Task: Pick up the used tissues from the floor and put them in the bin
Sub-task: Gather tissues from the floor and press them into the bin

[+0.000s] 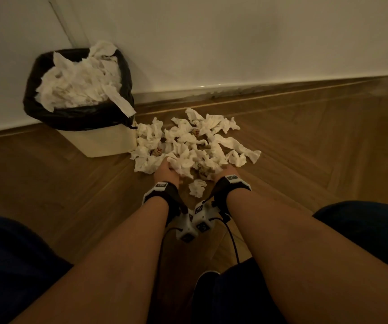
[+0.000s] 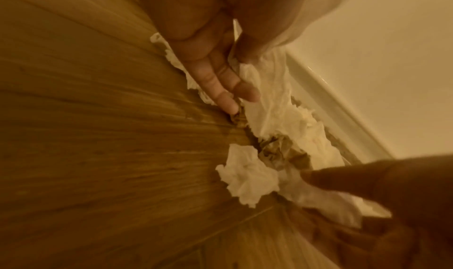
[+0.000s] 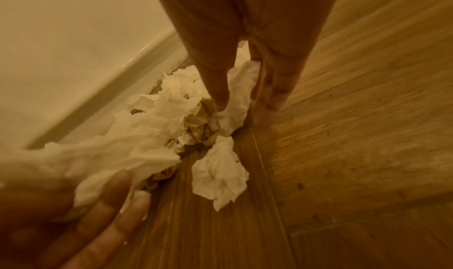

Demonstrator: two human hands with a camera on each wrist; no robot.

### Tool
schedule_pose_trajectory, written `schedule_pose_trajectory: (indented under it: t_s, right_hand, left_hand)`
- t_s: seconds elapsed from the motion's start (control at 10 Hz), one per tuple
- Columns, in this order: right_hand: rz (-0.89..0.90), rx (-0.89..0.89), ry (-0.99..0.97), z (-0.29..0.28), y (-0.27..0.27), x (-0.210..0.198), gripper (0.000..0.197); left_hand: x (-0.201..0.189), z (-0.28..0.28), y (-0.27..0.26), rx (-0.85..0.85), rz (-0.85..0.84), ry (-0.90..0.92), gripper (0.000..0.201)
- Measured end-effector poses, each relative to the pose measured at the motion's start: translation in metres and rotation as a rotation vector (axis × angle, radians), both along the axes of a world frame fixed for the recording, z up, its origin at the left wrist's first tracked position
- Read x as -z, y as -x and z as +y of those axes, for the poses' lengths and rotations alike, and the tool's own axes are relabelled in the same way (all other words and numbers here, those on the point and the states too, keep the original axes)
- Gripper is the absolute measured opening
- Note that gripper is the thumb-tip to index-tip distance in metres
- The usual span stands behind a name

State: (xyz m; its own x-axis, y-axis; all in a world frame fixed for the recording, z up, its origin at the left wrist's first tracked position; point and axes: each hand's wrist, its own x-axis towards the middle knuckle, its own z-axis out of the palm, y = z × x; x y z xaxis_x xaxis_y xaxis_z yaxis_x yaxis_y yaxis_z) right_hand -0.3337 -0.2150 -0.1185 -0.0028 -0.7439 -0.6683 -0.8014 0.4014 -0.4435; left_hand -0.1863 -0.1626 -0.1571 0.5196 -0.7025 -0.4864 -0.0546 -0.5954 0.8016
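In the centre of the head view, on the wooden floor (image 1: 305, 146), lies the heap of used tissues (image 1: 195, 141), white crumpled sheets with a few brownish wads among them. My left hand (image 1: 165, 170) is at the lower left edge of the heap and my right hand (image 1: 226, 170) at its lower right edge, both reaching in from below in the frame. In the left wrist view my left fingers (image 2: 215, 83) lie nearly straight along the floor, with a white tissue draped against the palm side; they press against the pile rather than curl round it, so that grip is released. In the right wrist view my right fingers (image 3: 272, 91) also point straight down at the floor, with the thumb set apart from them and a fold of tissue between; I cannot tell whether they pinch it.

One stray tissue (image 1: 197, 187) lies apart from the heap, on the floor between my two wrists; it shows in the right wrist view at centre, just below the pile.

At the upper left of the head view the bin (image 1: 108, 141) stands in the corner against the white wall (image 1: 235, 38), lined with a black bag (image 1: 76, 118) and already heaped with white tissues, one strip hanging over its right rim. The heap on the floor touches the bin's lower right side.

Black straps with white sensor blocks sit on both my wrists
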Motion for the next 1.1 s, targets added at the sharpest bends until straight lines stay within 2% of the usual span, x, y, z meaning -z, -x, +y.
schedule_pose_trajectory:
  t_s: [0.1, 0.2, 0.3, 0.4, 0.5, 0.6, 0.7, 0.8, 0.9, 1.0, 1.1]
  right_hand:
    - [0.174, -0.205, 0.002, 0.003, 0.002, -0.005, 0.040]
    - [0.245, -0.339, 0.056, 0.001, 0.004, -0.013, 0.049]
    - [0.181, -0.281, 0.041, -0.002, 0.005, -0.023, 0.036]
    - [-0.069, 0.037, 0.003, -0.006, 0.006, -0.023, 0.030]
    - [-0.532, 0.650, -0.147, -0.005, 0.004, -0.024, 0.046]
    - [-0.548, 0.554, -0.126, -0.005, 0.003, -0.031, 0.069]
    - [-0.473, 0.396, -0.121, -0.003, -0.002, -0.046, 0.050]
    - [-0.143, -0.010, 0.021, 0.001, -0.005, -0.059, 0.045]
    - [-0.524, 0.213, -0.098, 0.013, -0.014, -0.086, 0.032]
    - [-0.662, 0.339, -0.113, 0.019, -0.017, -0.097, 0.026]
    - [-0.806, 0.401, -0.015, 0.021, -0.023, -0.122, 0.058]
  left_hand:
    - [0.002, 0.001, -0.005, -0.008, 0.053, 0.022, 0.043]
    - [0.003, 0.000, -0.011, -0.014, 0.070, -0.103, 0.058]
    - [-0.007, 0.002, -0.016, -0.008, 0.012, -0.186, 0.051]
    - [-0.024, 0.005, -0.020, -0.027, 0.039, -0.258, 0.038]
    - [-0.032, 0.007, -0.022, -0.054, 0.129, -0.260, 0.045]
    - [-0.031, 0.019, -0.029, -0.075, 0.146, -0.210, 0.078]
    - [-0.037, 0.024, -0.032, -0.200, 0.330, -0.154, 0.068]
    - [-0.052, 0.028, -0.031, -0.315, 0.480, -0.121, 0.051]
    - [-0.060, 0.033, -0.036, -0.192, 0.447, -0.043, 0.041]
    - [-0.084, 0.035, -0.034, -0.199, 0.470, 0.002, 0.038]
    - [-0.109, 0.030, -0.030, -0.149, 0.320, 0.066, 0.038]
